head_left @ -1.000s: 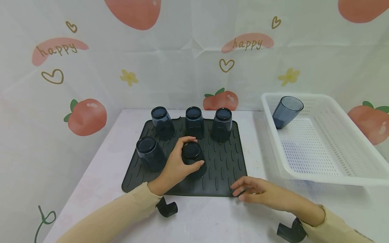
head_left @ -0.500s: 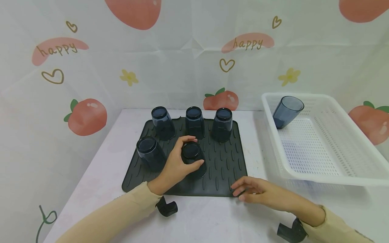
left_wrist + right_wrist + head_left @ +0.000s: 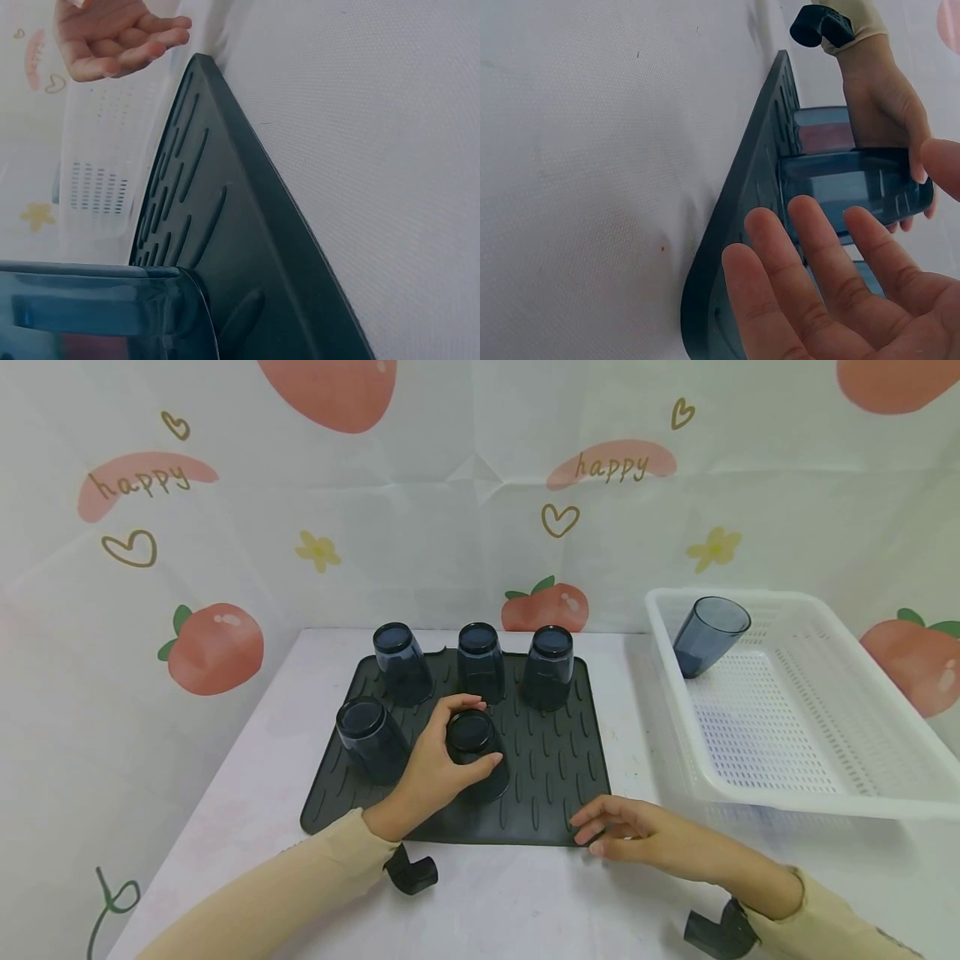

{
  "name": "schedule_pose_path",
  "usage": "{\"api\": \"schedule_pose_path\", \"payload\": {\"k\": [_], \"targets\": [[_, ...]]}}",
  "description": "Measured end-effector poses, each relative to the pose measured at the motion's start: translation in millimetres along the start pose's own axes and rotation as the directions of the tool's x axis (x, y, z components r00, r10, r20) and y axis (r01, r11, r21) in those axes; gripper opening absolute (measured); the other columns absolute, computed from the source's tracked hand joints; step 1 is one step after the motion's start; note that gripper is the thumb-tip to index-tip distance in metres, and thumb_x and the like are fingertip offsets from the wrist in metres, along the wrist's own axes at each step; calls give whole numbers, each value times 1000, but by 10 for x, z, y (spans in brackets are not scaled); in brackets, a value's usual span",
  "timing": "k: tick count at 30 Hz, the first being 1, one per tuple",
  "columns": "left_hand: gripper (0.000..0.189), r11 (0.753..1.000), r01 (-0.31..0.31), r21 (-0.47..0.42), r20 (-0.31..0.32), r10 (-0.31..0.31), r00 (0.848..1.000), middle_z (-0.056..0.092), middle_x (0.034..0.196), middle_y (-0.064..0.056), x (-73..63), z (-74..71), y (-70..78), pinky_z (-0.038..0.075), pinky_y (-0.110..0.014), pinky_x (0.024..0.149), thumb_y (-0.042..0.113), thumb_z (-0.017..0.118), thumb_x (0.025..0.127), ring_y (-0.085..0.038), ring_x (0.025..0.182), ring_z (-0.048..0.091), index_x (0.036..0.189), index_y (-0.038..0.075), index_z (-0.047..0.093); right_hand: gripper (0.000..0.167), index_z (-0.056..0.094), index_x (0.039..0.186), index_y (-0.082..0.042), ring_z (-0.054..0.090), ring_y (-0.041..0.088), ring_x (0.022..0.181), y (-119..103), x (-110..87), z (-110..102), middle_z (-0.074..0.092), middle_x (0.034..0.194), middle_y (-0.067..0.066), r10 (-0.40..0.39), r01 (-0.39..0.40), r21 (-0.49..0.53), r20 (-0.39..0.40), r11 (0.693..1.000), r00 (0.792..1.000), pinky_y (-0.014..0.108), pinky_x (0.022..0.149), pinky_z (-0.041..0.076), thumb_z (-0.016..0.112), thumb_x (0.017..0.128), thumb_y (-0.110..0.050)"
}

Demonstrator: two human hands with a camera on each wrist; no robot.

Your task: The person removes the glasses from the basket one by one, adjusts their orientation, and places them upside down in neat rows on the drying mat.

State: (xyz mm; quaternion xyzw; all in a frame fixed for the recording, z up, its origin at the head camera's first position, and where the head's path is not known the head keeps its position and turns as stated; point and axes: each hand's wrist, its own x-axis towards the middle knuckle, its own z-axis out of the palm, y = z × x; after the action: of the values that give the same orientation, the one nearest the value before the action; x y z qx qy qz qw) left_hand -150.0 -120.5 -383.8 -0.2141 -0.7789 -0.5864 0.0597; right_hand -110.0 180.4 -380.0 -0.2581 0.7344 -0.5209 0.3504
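Observation:
My left hand (image 3: 429, 762) grips an upside-down dark blue drinking glass (image 3: 472, 733), thumb and fingers around its sides near the base. The glass stands on a black ribbed drying mat (image 3: 555, 777); in the right wrist view its clear blue wall (image 3: 847, 184) shows below the thumb. Just left of it is another upturned glass (image 3: 372, 739). Behind them, a row of three more holds a left glass (image 3: 402, 664), a middle glass (image 3: 481, 662) and a right glass (image 3: 548, 668). My right hand (image 3: 637, 837) hovers with loose fingers by the mat's front right corner, holding nothing.
To the right stands a white perforated plastic basket (image 3: 817, 802). One blue glass (image 3: 711, 637) leans inside its back left corner. A white cloth (image 3: 510, 902) covers the table, and a printed curtain (image 3: 420, 527) hangs behind it.

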Motion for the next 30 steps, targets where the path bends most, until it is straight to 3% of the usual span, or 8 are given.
{"api": "schedule_pose_path", "payload": {"k": [8, 17, 26, 30], "targets": [[72, 1000, -5, 8, -8, 5, 1000, 47, 138, -8, -9, -5, -20, 44, -22, 102, 2, 78, 78, -19, 125, 50, 138, 4, 38, 35, 51, 127, 1, 62, 25, 106, -4, 7, -4, 59, 120, 21, -4, 4, -4, 0, 1000, 1000, 22, 85, 49, 56, 98, -19], [70, 1000, -7, 1, -6, 7, 1000, 46, 138, -17, -8, -19, 9, 45, -23, 102, 2, 78, 79, -22, 126, 50, 137, 4, 39, 35, 51, 127, 1, 61, 25, 107, 19, 27, -8, 60, 120, 20, 4, -4, -5, 3, 1000, 1000, 22, 85, 49, 56, 98, -19], [69, 1000, -10, 9, -13, 10, 1000, 47, 138, -14, 1, -31, 25, 43, -22, 103, 3, 78, 79, -20, 127, 48, 137, 4, 39, 35, 52, 127, 0, 60, 25, 108, 36, 28, -11, 60, 120, 19, 3, -3, -4, 5, 1000, 1000, 23, 85, 49, 57, 98, -20], [69, 1000, -19, 8, -27, 19, 999, 47, 137, -15, 17, -54, 62, 43, -30, 106, 3, 77, 79, -23, 128, 47, 137, 4, 40, 35, 52, 127, 0, 60, 25, 108, 33, 27, -13, 60, 120, 18, 3, -3, -4, 5, 1000, 1000, 23, 85, 49, 57, 98, -19]]}}
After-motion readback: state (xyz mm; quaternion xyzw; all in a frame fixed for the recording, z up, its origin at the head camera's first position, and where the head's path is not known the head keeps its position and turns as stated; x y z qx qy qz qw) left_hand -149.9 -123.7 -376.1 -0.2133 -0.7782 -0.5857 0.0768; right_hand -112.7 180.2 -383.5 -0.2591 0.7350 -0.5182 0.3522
